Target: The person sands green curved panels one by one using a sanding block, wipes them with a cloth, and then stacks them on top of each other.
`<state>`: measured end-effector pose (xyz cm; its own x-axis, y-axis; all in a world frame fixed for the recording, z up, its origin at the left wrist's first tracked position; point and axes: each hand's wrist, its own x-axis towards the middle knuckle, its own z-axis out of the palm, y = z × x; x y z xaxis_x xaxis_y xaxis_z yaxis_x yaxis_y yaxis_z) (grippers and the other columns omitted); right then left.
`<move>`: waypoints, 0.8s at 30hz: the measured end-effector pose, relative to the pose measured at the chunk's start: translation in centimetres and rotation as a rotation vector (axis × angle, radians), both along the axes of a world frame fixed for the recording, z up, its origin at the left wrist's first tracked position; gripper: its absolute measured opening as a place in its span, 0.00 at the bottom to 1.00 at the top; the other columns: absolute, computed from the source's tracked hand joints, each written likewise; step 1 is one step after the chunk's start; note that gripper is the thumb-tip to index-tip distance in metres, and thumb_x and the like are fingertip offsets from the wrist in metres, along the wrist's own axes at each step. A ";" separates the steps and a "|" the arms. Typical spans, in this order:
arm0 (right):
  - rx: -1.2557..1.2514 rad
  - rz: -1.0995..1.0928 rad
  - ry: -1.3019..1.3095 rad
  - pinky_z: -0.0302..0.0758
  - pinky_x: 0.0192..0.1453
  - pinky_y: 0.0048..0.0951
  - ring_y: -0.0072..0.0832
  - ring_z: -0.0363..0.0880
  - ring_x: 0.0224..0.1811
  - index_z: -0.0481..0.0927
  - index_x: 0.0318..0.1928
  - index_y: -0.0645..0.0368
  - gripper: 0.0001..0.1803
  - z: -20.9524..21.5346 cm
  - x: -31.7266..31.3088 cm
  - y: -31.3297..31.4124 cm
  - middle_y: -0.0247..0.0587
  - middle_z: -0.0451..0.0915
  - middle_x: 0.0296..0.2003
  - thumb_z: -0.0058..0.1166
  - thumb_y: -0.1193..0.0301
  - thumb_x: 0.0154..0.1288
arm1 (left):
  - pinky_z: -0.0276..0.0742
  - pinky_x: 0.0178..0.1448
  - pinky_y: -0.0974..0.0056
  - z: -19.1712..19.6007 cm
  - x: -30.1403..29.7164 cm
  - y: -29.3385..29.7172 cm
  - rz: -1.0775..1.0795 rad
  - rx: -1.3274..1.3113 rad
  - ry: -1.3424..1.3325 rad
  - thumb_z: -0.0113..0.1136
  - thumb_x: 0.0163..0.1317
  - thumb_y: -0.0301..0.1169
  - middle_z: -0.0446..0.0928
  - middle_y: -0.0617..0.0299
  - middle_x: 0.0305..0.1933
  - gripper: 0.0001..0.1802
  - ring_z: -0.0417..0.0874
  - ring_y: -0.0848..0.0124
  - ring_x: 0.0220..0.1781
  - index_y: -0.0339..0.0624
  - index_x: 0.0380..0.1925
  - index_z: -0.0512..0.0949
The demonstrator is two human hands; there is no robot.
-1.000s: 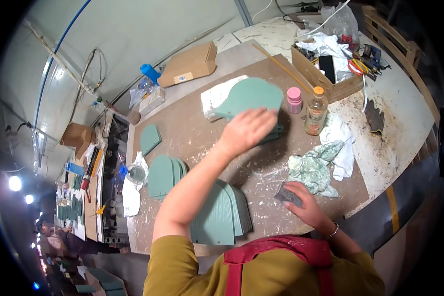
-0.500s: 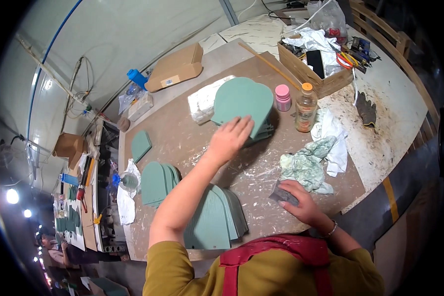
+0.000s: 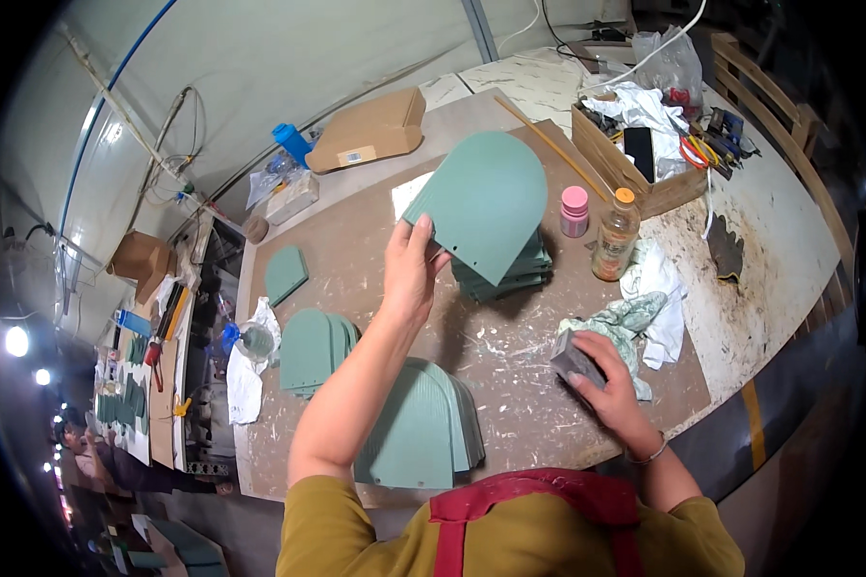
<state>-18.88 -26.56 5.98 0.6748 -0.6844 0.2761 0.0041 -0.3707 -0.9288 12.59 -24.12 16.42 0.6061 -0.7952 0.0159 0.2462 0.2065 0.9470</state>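
A green round-ended panel point(image 3: 486, 202) with small holes along its straight edge is gripped at one corner by my left hand point(image 3: 411, 264). It is tilted above a stack of similar green panels point(image 3: 510, 274), which it partly covers. My right hand point(image 3: 611, 385) is closed around a grey sanding block point(image 3: 575, 359), held beside the green-stained cloth point(image 3: 630, 322). Nearer to me, partly behind my left forearm, lie a pile of large green panels point(image 3: 414, 428) and a pile of smaller ones point(image 3: 313, 351). Another small green panel point(image 3: 285, 274) lies apart at the left.
A pink-capped jar point(image 3: 574, 213) and an orange-capped bottle point(image 3: 616, 236) stand right of the stack. Behind are a wooden box of tools point(image 3: 669, 192) and a cardboard box point(image 3: 370, 130). A dark glove point(image 3: 726, 250) lies at right. A person point(image 3: 96, 457) is far left.
My left hand has gone from lying on top of the panel to gripping its corner, and the panel is raised and tilted. The right hand has lifted slightly with the sanding block.
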 end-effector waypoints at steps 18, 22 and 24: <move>-0.482 -0.278 -0.077 0.76 0.54 0.44 0.45 0.79 0.56 0.80 0.57 0.56 0.24 13.3 14.3 -7.8 0.44 0.74 0.61 0.63 0.62 0.61 | 0.70 0.47 0.74 1.6 -3.7 5.6 0.143 -0.127 -0.537 0.50 0.78 0.35 0.76 0.70 0.41 0.12 0.71 0.83 0.42 0.37 0.47 0.76; -0.852 -0.205 -0.279 0.79 0.53 0.41 0.48 0.80 0.52 0.79 0.58 0.57 0.25 16.0 15.2 -2.7 0.48 0.74 0.60 0.64 0.61 0.61 | 0.70 0.48 0.74 2.1 -5.0 5.6 0.262 -0.214 -0.609 0.50 0.78 0.35 0.76 0.69 0.42 0.13 0.72 0.82 0.43 0.37 0.48 0.76; -0.613 -0.283 -0.246 0.78 0.56 0.41 0.49 0.80 0.54 0.79 0.57 0.58 0.24 14.8 15.2 -5.4 0.49 0.75 0.59 0.63 0.61 0.63 | 0.70 0.49 0.74 2.9 -3.9 6.8 0.215 -0.129 -0.598 0.50 0.78 0.36 0.76 0.69 0.41 0.13 0.72 0.83 0.43 0.37 0.49 0.76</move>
<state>-3.68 -31.95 20.73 0.3629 -0.4968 0.7883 0.0128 -0.8433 -0.5374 8.70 -17.34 19.28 0.6088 -0.6260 0.4873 -0.3756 0.3137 0.8721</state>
